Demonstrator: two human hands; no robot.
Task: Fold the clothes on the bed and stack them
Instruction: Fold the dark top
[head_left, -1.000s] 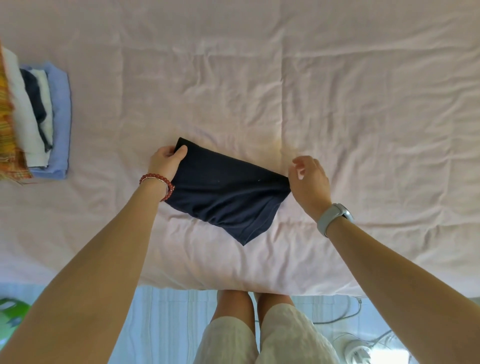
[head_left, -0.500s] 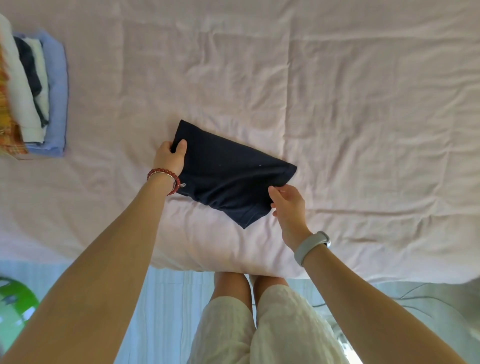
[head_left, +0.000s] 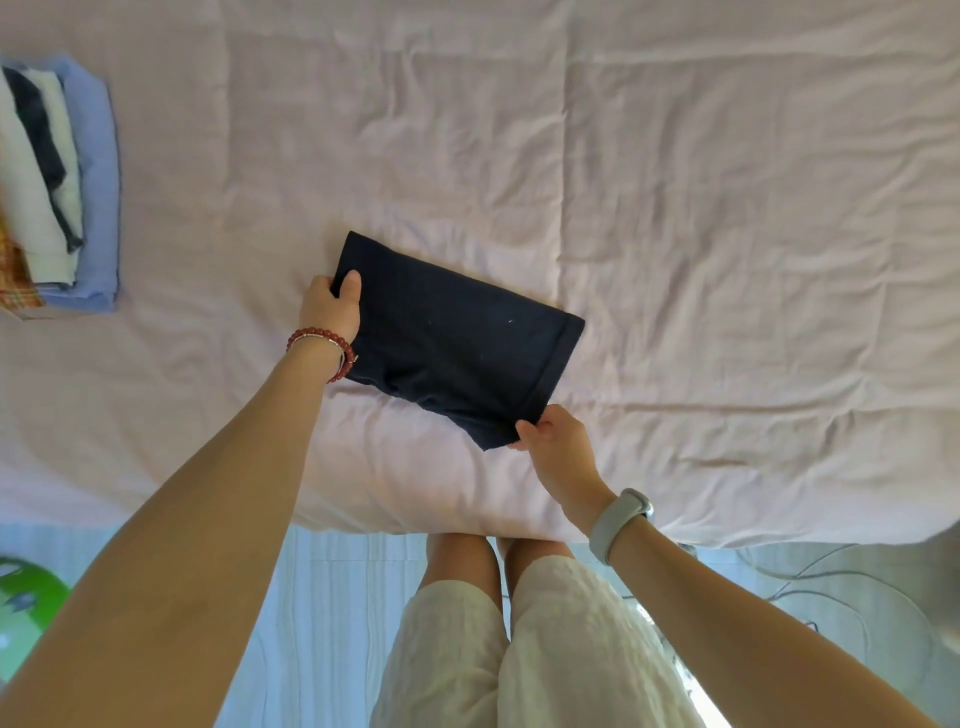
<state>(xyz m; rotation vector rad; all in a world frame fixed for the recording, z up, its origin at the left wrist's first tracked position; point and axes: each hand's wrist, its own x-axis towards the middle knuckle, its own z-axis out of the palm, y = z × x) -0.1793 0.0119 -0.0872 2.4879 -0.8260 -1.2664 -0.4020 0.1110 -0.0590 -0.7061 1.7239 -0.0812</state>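
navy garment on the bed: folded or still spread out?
Folded. The navy garment lies as a compact rectangle, hemmed edges doubled at its right end; left hand and right hand grip opposite ends.

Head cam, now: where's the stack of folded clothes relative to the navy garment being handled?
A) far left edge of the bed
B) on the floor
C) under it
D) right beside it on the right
A: the stack of folded clothes sits at the bed's far left edge, well apart from the navy garment.
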